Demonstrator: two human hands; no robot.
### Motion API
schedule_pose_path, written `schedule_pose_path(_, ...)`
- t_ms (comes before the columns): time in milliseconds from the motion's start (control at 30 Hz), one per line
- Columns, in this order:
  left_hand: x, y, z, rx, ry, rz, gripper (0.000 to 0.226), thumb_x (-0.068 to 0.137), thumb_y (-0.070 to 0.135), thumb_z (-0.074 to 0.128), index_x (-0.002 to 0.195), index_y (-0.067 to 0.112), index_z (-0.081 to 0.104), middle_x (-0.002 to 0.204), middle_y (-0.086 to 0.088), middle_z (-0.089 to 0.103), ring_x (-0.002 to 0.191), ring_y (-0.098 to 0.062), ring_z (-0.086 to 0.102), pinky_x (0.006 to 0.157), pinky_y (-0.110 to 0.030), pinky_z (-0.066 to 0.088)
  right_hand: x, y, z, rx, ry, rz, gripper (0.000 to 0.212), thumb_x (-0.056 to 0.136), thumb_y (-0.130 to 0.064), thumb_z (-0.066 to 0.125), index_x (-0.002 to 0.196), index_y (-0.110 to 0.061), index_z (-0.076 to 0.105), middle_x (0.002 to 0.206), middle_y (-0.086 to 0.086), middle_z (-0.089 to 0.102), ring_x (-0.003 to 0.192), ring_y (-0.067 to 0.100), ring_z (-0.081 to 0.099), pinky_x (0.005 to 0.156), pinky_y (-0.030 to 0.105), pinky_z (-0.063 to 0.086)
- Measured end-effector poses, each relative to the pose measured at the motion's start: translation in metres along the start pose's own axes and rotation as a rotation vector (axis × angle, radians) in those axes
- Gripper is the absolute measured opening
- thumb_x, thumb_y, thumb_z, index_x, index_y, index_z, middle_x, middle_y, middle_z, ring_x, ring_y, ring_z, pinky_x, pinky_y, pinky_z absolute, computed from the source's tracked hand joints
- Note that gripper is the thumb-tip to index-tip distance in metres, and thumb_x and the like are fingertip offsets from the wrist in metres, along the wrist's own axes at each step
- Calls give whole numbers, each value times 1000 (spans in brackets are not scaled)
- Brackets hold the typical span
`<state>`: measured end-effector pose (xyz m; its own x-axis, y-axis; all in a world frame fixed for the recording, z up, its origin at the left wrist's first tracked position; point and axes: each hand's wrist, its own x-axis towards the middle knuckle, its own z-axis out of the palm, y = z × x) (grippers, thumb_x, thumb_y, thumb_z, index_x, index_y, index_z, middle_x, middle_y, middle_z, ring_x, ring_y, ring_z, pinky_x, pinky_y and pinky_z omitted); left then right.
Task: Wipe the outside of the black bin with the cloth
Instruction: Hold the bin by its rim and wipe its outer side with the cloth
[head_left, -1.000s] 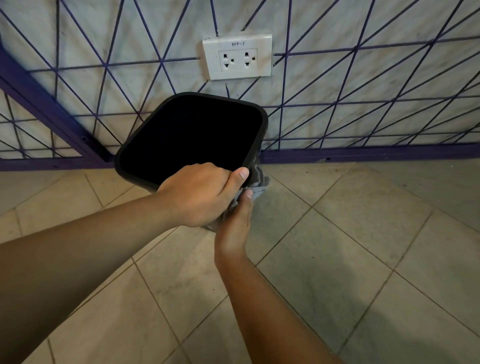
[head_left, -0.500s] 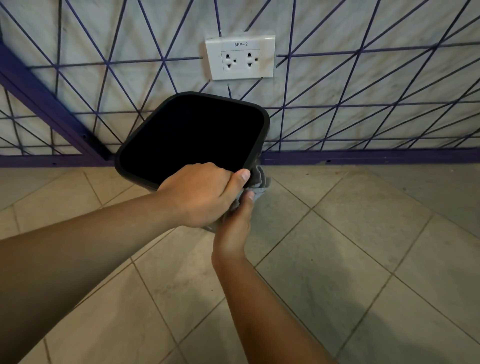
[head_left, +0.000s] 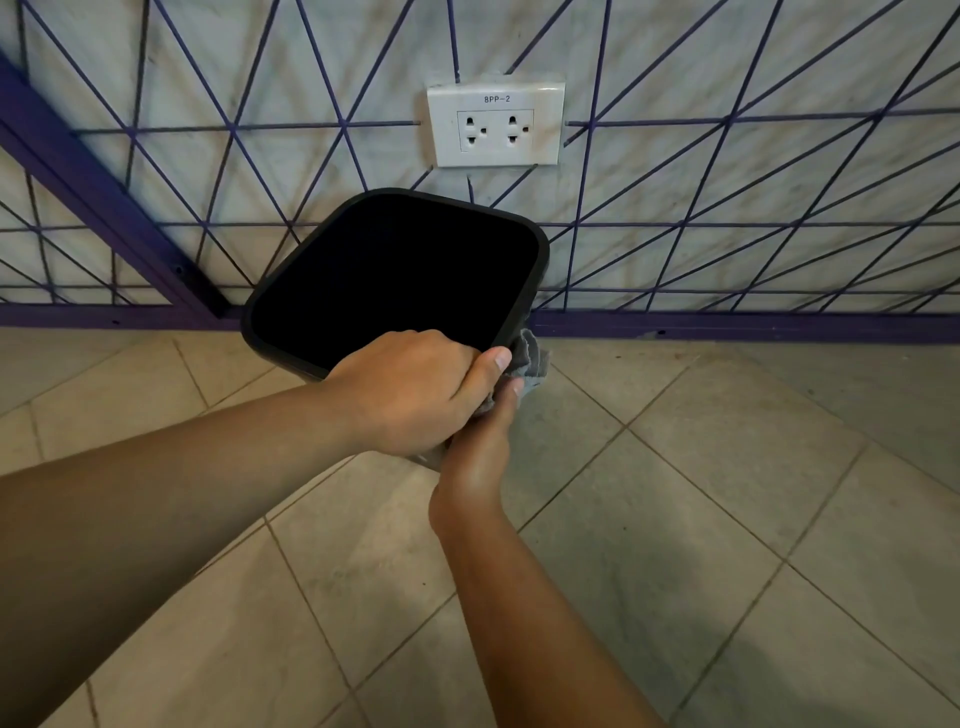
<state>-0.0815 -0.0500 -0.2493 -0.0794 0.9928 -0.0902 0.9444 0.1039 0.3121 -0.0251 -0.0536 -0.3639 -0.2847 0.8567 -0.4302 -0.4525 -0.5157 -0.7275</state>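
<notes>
Black bin (head_left: 395, 270) tilted, mouth toward camera, held above the tiled floor (head_left: 675, 519) near the far wall. Left hand (head_left: 410, 395) grips the near rim, fingers curled over the edge, thumb on the outside. Right hand (head_left: 480, 452) sits just below the left, pressing the grey cloth (head_left: 530, 358) against the bin's near right outer side; its fingers are mostly hidden, so grip unclear. White double socket (head_left: 496, 124) on the wall above the bin, purple metal grille (head_left: 156, 208) across it.
</notes>
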Motion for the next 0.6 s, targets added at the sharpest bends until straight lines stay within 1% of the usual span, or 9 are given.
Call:
schedule_pose_path(67,0,0,0,-8,-11,12,57,102,50,20,78,26,66,61,6,62,58,-5,61,62,-30,51,-2,-5,1,-33,-48,-35,141,56,-116,48,172,-36,41,178,-2,45,166,18,41,136,51,36)
schedule_pose_path(133,0,-2,0,-13,-10,26,57,101,50,19,84,26,67,63,7,63,60,-4,62,62,-27,50,-9,-5,3,-60,-84,-54,144,53,-117,48,173,-38,37,181,-4,38,170,16,32,139,52,31)
schedule_pose_path(200,1,-2,0,-4,1,31,57,101,50,19,78,24,64,60,5,61,55,-5,60,58,-26,46,-6,0,-1,-36,-58,-51,151,47,-119,48,174,-38,35,183,-3,33,172,16,27,140,53,27)
schedule_pose_path(300,0,-2,1,18,4,35,54,102,47,20,67,28,56,53,6,56,49,-6,56,53,-23,39,-4,2,-6,-40,-52,-86,148,50,-117,51,172,-35,41,178,-2,44,167,15,38,139,50,32)
schedule_pose_path(367,0,-2,1,15,-3,42,52,103,46,21,64,32,53,50,8,54,49,-4,56,53,-21,38,-14,3,-2,-94,-85,-90,148,53,-117,46,175,-35,35,181,-2,38,171,16,31,140,51,29)
schedule_pose_path(433,1,-3,1,10,3,50,54,103,47,21,63,31,53,48,8,53,49,-4,57,53,-21,38,-17,2,-2,-109,-80,-81,142,62,-113,47,176,-30,33,182,1,36,171,19,29,140,53,29)
schedule_pose_path(500,1,-4,2,15,13,51,57,101,48,19,65,26,57,50,5,55,48,-7,56,53,-26,42,-6,-1,-6,-81,-40,-21,125,76,-98,49,174,-22,37,179,7,41,166,21,40,137,52,35)
schedule_pose_path(533,1,-4,2,13,13,53,59,101,49,18,67,24,59,52,4,57,49,-8,57,54,-29,46,-3,-3,-6,-70,-38,-6,118,79,-93,47,173,-22,40,177,7,44,163,21,45,136,51,38)
schedule_pose_path(600,1,-5,3,9,16,64,61,100,50,16,72,24,63,56,5,60,53,-7,60,59,-32,51,-7,-8,-4,-134,-66,-55,122,73,-101,46,172,-30,41,176,1,46,164,17,43,136,50,38)
